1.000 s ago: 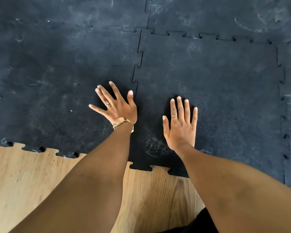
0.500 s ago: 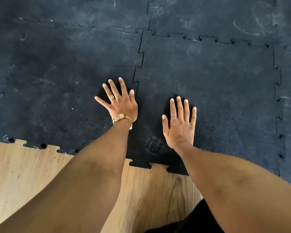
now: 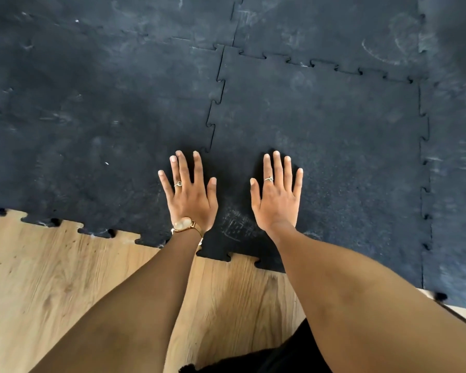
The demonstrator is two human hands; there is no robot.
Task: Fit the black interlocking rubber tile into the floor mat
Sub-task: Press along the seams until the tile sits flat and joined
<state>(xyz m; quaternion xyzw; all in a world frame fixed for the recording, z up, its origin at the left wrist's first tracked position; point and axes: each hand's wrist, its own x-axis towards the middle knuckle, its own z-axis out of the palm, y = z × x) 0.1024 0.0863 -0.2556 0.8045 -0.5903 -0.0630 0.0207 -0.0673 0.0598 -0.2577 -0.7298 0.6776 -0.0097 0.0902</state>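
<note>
Tile (image 3: 320, 157) sits in its place in the floor mat (image 3: 91, 117), its teeth meshed along the left seam (image 3: 215, 103) and the far edge, as far as we can see. Our left hand (image 3: 190, 195) lies flat and spread across the near end of that seam, our right hand (image 3: 277, 195) flat on the tile itself; neither grips anything. We judge the job nearly done, with only pressing down the joints near the wooden floor (image 3: 65, 265) left
</note>
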